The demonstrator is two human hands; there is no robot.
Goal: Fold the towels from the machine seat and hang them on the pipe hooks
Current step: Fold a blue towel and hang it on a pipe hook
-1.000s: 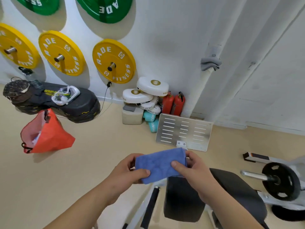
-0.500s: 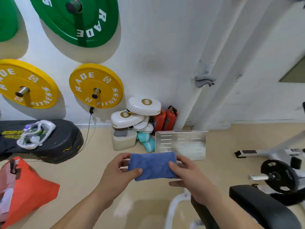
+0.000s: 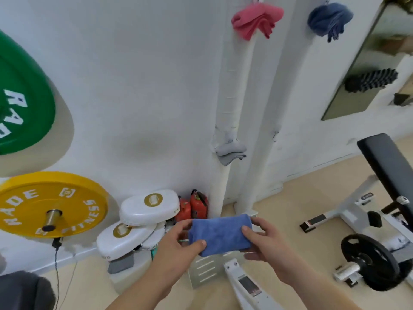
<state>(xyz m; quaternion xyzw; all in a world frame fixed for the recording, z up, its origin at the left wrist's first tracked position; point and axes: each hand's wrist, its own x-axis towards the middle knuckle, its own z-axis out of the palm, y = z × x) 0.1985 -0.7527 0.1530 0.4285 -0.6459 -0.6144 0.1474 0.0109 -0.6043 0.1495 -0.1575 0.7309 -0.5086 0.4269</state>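
Holding a folded blue towel (image 3: 220, 234) up in mid-air, level, a tidy little rectangle. Pinching its left end with the left hand (image 3: 176, 245), thumb pressed on the near face, fingers curled round behind. Gripping the right end with the right hand (image 3: 266, 240) the same way, thumb in front, fingers tucked at the back. Clamped on the cloth at both ends, then, with nothing slack hanging below.

Facing a white wall and two white pipes rising from the floor just beyond the towel. Up on the left pipe (image 3: 234, 86): a pink towel (image 3: 257, 20) bunched near the top, a grey towel (image 3: 230, 151) bunched lower down. High by the top of the right pipe (image 3: 264, 157), a dark blue towel (image 3: 329, 19) hanging in a clump.

Looking left: a yellow weight plate (image 3: 73, 209) on a wall peg, a green weight plate (image 3: 22, 97) above it, cut off by the edge. Down at the wall's foot, stacked white pads (image 3: 149, 208) with gold badges, and red canisters (image 3: 197, 206) tucked just beside the left pipe's base. Below the hands, a slotted metal plate (image 3: 205, 269) on the beige floor, partly hidden by towel and wrists. Off to the right, a black bench pad (image 3: 388, 166) tilted on a white frame, a black weight plate (image 3: 368, 262) on a bar lower down, a mirror (image 3: 366, 74) on the wall above.
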